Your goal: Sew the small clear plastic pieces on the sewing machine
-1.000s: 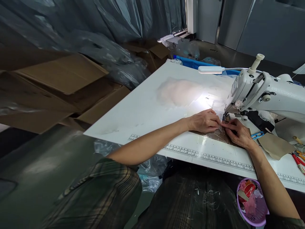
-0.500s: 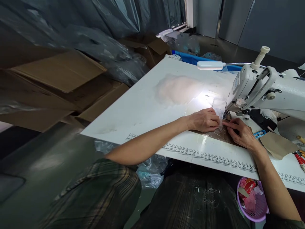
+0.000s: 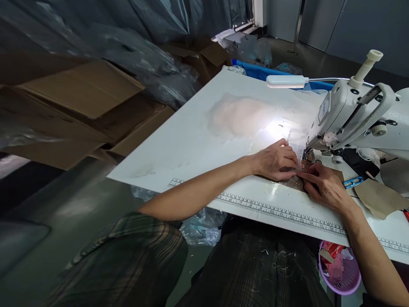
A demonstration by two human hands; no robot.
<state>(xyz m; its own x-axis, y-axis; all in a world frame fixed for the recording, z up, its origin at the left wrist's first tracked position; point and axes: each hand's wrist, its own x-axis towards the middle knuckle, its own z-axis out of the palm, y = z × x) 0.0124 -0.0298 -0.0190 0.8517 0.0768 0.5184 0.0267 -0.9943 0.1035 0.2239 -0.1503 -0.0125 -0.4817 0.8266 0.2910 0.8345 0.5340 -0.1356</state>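
Observation:
My left hand (image 3: 277, 162) is closed, its fingertips gripping a piece of sheer white fabric (image 3: 298, 149) just left of the sewing machine's needle area (image 3: 306, 153). My right hand (image 3: 326, 185) comes in from the other side, its bent fingers at the fabric's near edge, where they meet the left fingertips. The exact pinch is partly hidden. Beneath both hands lies a brown, shiny sheet (image 3: 292, 182) on the white table (image 3: 191, 149). Over the fabric stands the head of the white sewing machine (image 3: 338, 111).
A lamp (image 3: 286, 81) lights the tabletop. Right of my right hand lie blue thread snips (image 3: 353, 182) and a tan scrap (image 3: 380, 198). A printed ruler (image 3: 271, 209) runs along the front edge. Below are a purple basket (image 3: 347, 277) with scraps; cardboard boxes (image 3: 83, 89) stand left.
The view has shifted slightly, so the machine appears farther right. My hands stay by the needle area; their fingertips have come closer together, with the right fingers now a little nearer the table's front.

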